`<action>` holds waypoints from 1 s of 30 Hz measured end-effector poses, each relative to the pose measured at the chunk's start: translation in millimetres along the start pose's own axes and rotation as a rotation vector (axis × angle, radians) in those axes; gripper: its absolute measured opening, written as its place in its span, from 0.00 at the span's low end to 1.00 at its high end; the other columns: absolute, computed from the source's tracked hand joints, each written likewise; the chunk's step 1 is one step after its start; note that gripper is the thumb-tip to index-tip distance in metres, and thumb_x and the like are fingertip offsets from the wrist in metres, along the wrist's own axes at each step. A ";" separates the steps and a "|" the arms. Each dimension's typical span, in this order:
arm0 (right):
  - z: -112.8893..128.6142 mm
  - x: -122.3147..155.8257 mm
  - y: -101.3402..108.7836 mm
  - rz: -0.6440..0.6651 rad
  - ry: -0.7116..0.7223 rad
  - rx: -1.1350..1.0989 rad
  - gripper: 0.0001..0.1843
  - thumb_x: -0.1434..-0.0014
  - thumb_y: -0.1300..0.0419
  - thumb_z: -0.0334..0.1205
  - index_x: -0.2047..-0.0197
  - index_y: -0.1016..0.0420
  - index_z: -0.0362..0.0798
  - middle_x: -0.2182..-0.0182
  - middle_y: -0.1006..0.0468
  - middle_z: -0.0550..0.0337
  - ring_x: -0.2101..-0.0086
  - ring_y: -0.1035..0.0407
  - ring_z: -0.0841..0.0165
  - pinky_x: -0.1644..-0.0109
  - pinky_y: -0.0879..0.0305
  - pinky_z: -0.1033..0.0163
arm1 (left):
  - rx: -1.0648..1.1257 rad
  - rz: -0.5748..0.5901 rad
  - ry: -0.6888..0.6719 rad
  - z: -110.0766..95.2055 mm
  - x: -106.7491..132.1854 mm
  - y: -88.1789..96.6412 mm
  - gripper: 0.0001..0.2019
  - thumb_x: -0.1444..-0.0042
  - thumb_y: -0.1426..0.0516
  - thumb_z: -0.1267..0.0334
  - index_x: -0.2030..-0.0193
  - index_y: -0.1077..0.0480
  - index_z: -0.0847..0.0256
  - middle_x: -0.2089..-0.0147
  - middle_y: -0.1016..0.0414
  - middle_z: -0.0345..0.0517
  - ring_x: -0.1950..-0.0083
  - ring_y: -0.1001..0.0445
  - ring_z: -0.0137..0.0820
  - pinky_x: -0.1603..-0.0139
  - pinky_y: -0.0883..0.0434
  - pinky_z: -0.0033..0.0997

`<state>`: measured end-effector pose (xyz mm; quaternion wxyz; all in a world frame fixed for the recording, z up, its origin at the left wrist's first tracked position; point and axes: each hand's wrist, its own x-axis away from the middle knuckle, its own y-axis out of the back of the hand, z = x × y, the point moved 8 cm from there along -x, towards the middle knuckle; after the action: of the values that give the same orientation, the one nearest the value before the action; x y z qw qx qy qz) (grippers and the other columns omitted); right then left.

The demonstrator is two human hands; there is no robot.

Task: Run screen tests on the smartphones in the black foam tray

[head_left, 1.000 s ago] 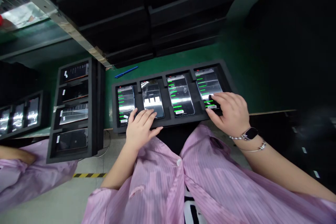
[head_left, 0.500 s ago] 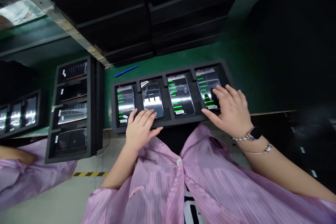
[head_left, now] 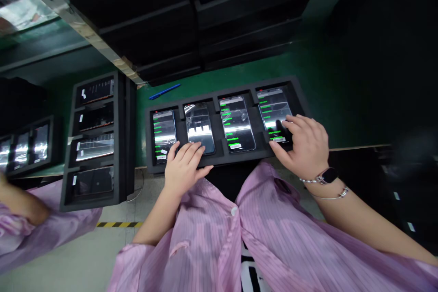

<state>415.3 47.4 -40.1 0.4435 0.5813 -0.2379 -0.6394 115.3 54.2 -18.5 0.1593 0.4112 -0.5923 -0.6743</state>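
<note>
The bare left hand (head_left: pixel 182 164), fingers slightly spread, lies over the near end of a glossy black phone with white boxes (head_left: pixel 199 123), and the bare right hand (head_left: pixel 307 143), thumb wide from curved fingers, is over the rightmost black phone with green lines (head_left: pixel 273 107), both phones lying in one dark-grey foam tray (head_left: pixel 224 159).

Four phones (head_left: pixel 237 123) sit in the front tray (head_left: pixel 219 161), four in the side tray (head_left: pixel 118 155), three visible at far left. One pen (head_left: pixel 164 91) shows.
</note>
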 end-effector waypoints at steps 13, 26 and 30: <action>-1.5 -1.4 -3.6 0.136 -0.057 0.000 0.36 0.31 0.46 0.64 0.35 0.31 0.43 0.37 0.26 0.40 0.35 0.36 0.43 0.32 0.41 0.38 | 0.072 0.024 0.326 25.1 -4.8 7.4 0.36 0.38 0.41 0.33 0.34 0.28 0.58 0.30 0.29 0.59 0.25 0.39 0.57 0.23 0.49 0.62; 1.4 -4.0 -8.5 0.243 -0.032 0.038 0.42 0.29 0.54 0.68 0.28 0.38 0.42 0.32 0.32 0.39 0.32 0.40 0.42 0.31 0.44 0.32 | 0.115 -0.166 0.415 70.2 15.7 41.6 0.41 0.36 0.41 0.36 0.24 0.42 0.57 0.23 0.43 0.64 0.21 0.48 0.57 0.22 0.49 0.65; 3.7 -7.3 -3.0 0.280 -0.070 0.007 0.48 0.32 0.61 0.75 0.27 0.37 0.46 0.34 0.29 0.39 0.35 0.36 0.39 0.33 0.42 0.30 | 0.119 -0.153 0.529 97.7 50.8 50.7 0.39 0.35 0.39 0.40 0.25 0.42 0.59 0.26 0.38 0.65 0.24 0.40 0.52 0.24 0.42 0.58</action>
<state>410.4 54.3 -37.9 0.5176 0.5213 -0.3344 -0.5903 -2.2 71.2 6.1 0.2325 0.6250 -0.5361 -0.5176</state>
